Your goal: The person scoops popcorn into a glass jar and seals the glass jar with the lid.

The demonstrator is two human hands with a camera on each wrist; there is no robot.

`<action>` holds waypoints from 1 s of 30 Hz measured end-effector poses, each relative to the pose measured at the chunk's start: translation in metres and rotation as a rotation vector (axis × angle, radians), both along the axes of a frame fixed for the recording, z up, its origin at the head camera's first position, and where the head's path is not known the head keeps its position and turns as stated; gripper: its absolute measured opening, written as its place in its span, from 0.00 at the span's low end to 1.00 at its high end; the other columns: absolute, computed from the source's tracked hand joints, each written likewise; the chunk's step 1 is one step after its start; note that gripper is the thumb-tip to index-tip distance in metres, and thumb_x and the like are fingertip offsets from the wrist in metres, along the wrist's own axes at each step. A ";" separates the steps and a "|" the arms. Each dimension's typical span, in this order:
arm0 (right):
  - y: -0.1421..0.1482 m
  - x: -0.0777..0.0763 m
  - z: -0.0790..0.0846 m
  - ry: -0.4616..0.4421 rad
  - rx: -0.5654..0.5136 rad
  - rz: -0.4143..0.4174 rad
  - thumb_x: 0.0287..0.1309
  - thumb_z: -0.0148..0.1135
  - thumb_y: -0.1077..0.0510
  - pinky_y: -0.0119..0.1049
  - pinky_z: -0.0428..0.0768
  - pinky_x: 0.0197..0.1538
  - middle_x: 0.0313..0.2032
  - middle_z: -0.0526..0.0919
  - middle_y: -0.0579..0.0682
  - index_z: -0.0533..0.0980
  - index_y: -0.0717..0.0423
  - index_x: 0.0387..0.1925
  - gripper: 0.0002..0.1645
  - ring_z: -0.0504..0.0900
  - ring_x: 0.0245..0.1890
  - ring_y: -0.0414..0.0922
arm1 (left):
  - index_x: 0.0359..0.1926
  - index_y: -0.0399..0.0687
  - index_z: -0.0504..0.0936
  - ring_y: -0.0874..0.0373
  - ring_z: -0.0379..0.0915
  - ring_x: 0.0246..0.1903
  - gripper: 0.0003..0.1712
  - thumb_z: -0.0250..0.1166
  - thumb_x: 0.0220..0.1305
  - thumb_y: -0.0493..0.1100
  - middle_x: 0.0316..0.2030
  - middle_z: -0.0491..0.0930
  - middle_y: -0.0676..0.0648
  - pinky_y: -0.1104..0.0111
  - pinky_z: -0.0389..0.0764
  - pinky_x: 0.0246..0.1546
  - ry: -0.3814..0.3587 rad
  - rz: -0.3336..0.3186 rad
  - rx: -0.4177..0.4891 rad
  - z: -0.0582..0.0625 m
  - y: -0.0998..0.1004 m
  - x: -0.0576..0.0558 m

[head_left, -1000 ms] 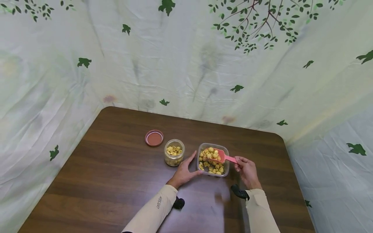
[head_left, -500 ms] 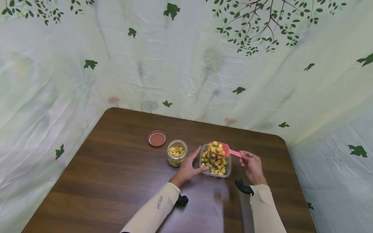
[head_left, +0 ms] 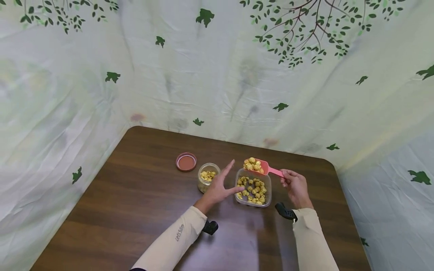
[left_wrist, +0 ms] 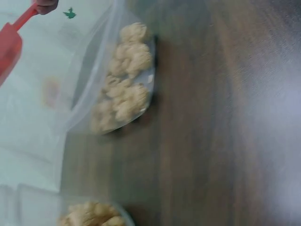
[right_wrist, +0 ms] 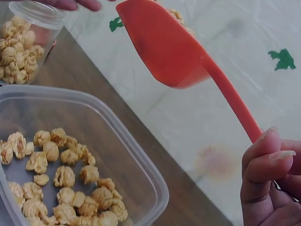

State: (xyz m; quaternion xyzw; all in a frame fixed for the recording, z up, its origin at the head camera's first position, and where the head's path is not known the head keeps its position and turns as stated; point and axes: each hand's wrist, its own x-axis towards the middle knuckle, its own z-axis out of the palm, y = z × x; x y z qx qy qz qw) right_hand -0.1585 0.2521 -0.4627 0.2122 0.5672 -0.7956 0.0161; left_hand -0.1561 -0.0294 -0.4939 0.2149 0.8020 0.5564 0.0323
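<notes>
So the biggest thing around was the leafy cloth (head_left: 217,67) hanging behind everything, then the brown table (head_left: 152,195) under it all. On that sat the clear plastic container (right_wrist: 149,172), with a loose layer of popcorn (head_left: 259,189) at the bottom and bare patches showing.

The left hand (head_left: 217,190) was spread wide, thumb away from the other fingers, nothing in its grip. The thumb reached over the container's left rim; I couldn't tell if it touched. The right hand (head_left: 297,189) had its fingers pinched on the end of the scoop handle.

The glass jar (head_left: 204,185) stood upright left of the container, part full of popcorn, mouth uncovered, partly behind the left hand. The red scoop (right_wrist: 164,52) hung in the air over the container's far edge, loaded. The lid (head_left: 186,162) lay on the table, left of the jar.

My worry was the little stuff: popcorn was heaped in the scoop, so a tilt or a twist in that handle-end pinch could've dropped bits on the table. The left hand looked close enough to the jar that a careless sweep might've knocked it over.
</notes>
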 end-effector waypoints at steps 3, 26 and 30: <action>-0.002 -0.002 0.005 0.000 -0.011 0.013 0.69 0.50 0.65 0.26 0.74 0.23 0.18 0.78 0.49 0.82 0.58 0.27 0.18 0.74 0.17 0.39 | 0.76 0.55 0.51 0.46 0.54 0.70 0.55 0.74 0.53 0.53 0.71 0.58 0.41 0.49 0.57 0.67 0.042 0.006 0.008 0.008 -0.006 -0.002; -0.040 -0.022 0.016 0.019 0.125 0.085 0.71 0.46 0.66 0.25 0.72 0.22 0.19 0.77 0.46 0.71 0.75 0.49 0.14 0.73 0.17 0.37 | 0.74 0.48 0.57 0.47 0.55 0.69 0.53 0.76 0.50 0.46 0.70 0.60 0.42 0.51 0.57 0.68 0.070 0.163 -0.015 -0.005 -0.086 -0.030; -0.048 -0.026 0.017 0.021 0.125 0.102 0.70 0.46 0.67 0.26 0.72 0.22 0.20 0.77 0.47 0.69 0.77 0.51 0.15 0.72 0.17 0.37 | 0.73 0.44 0.58 0.46 0.55 0.69 0.53 0.76 0.49 0.44 0.70 0.60 0.41 0.52 0.57 0.68 0.049 0.167 0.009 -0.020 -0.095 -0.029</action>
